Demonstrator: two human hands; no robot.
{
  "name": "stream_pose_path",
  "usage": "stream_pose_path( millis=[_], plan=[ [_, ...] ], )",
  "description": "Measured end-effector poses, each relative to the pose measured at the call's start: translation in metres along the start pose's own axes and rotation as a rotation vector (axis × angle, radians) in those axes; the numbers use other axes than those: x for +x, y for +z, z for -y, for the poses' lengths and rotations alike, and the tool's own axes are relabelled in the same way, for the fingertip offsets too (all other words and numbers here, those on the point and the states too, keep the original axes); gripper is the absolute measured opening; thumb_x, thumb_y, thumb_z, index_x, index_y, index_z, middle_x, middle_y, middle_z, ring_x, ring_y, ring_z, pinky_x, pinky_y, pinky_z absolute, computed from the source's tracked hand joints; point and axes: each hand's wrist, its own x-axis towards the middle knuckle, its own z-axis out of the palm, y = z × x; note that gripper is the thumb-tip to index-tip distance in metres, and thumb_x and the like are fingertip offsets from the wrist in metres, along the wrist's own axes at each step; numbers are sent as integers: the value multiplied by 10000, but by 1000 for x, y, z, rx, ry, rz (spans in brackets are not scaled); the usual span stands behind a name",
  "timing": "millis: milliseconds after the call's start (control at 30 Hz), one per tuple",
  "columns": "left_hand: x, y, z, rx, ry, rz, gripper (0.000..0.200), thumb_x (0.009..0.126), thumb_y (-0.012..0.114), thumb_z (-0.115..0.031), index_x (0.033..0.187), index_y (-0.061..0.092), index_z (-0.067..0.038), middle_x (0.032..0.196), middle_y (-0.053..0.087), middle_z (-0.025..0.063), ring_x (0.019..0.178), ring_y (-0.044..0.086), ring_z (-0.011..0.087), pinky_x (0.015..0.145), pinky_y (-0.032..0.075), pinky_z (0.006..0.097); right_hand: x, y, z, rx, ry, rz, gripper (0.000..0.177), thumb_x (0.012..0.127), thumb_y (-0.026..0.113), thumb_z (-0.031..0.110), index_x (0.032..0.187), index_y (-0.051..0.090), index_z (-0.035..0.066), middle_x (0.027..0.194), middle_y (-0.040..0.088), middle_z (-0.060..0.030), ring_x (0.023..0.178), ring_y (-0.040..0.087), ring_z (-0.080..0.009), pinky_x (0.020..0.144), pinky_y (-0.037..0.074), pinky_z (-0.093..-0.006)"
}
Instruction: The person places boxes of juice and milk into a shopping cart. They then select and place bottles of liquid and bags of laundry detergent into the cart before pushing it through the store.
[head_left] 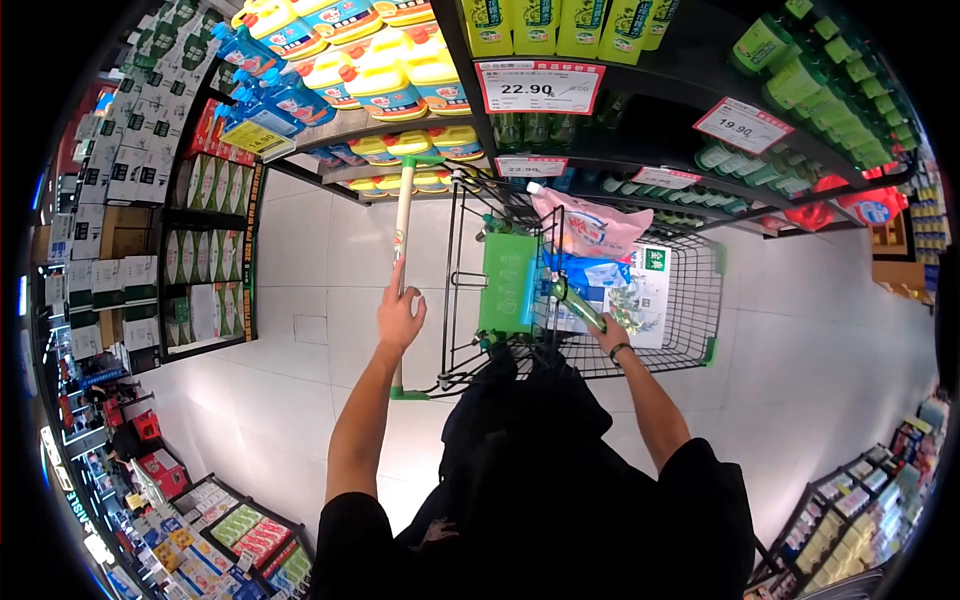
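Observation:
My left hand [398,320] lies over the cream handle [403,215] of a shopping cart, with one finger stretched along it and the others curled. In my right hand [609,335] is a slim green bottle [585,307], tilted over the cart basket [690,300]. Its dark cap end points away from my fingers. Under and beyond the bottle, the basket carries a pink pouch [595,228] with a white spout, a blue-and-white package [590,270] and a white carton [650,290] with a green logo. A green panel [508,283] sits near the handle end.
Ahead stands a dark shelf with yellow jugs [385,80], green boxes [580,25], green bottles [800,65] and price tags [540,88]. Stacked cartons [210,250] stand on the left. Display bins [250,530] are behind on the left, with more shelving [850,510] behind right.

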Motion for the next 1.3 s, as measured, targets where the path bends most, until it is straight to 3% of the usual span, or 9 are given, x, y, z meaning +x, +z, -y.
stream_pose_path(
  millis=[167, 233, 300, 400, 467, 567, 700, 1000, 1300],
  plan=[
    [2, 1, 3, -9, 34, -28, 61, 815, 694, -62, 859, 651, -65, 1648, 295, 37, 1376, 493, 308, 954, 522, 387, -51, -42, 4, 133, -1, -54, 645, 902, 697, 504, 1298, 570, 11, 1035, 707, -229, 932, 700, -356, 814, 540, -425],
    [1, 1, 3, -17, 40, -29, 59, 813, 694, -61, 850, 648, -65, 1648, 294, 37, 1378, 490, 309, 955, 522, 388, -58, -58, 5, 178, 63, -57, 616, 901, 730, 423, 1278, 583, -42, 991, 716, -201, 839, 711, -285, 783, 554, -391],
    [1, 2, 4, -24, 47, -34, 58, 812, 695, -59, 841, 646, -66, 1649, 292, 37, 1381, 487, 311, 956, 522, 389, -64, -78, 9, 576, -118, -90, 531, 874, 787, 298, 1241, 613, -44, 806, 665, -105, 639, 643, -144, 615, 532, -287],
    [1, 5, 8, -18, 72, -52, 55, 810, 694, -57, 827, 643, -68, 1649, 291, 38, 1384, 483, 311, 954, 521, 391, -88, -132, 51, 335, -270, -213, 383, 846, 803, 185, 1152, 683, -11, 862, 723, -119, 768, 703, -175, 725, 563, -301],
    [0, 6, 10, 24, 194, -179, 60, 803, 695, -73, 824, 640, -60, 1642, 307, 14, 1152, 610, 289, 825, 552, 389, -94, -155, 69, 123, -321, -277, 368, 795, 840, 171, 1107, 718, 19, 961, 759, -138, 881, 730, -205, 830, 566, -323],
    [-1, 0, 5, -3, 112, -88, 55, 813, 694, -70, 835, 643, -71, 1653, 282, 36, 1336, 522, 313, 906, 532, 400, -110, -185, 110, 112, -347, -302, 365, 798, 842, 145, 1119, 719, 21, 992, 755, -117, 903, 729, -181, 836, 570, -312],
    [1, 5, 8, -6, 134, -133, 61, 801, 696, -72, 827, 645, -54, 1643, 304, 28, 1210, 593, 301, 872, 542, 393, -100, -186, 127, 736, -396, -197, 397, 868, 791, 84, 1231, 648, 6, 1122, 704, -72, 957, 693, -153, 859, 578, -280],
    [-1, 3, 8, 25, 150, -141, 66, 811, 695, -97, 849, 652, -63, 1645, 296, 20, 1130, 617, 300, 843, 547, 403, -93, -176, 205, 878, -304, -433, 321, 926, 743, 292, 1049, 688, 0, 904, 702, -52, 762, 697, -123, 506, 604, -263],
    [-1, 3, 7, 24, 159, -166, 58, 824, 684, -110, 843, 640, -77, 1624, 332, -5, 984, 636, 298, 765, 551, 426, -100, -165, 221, 887, -284, -334, 315, 936, 732, 295, 1007, 685, -9, 875, 701, -55, 711, 696, -122, 472, 578, -256]
  ],
)
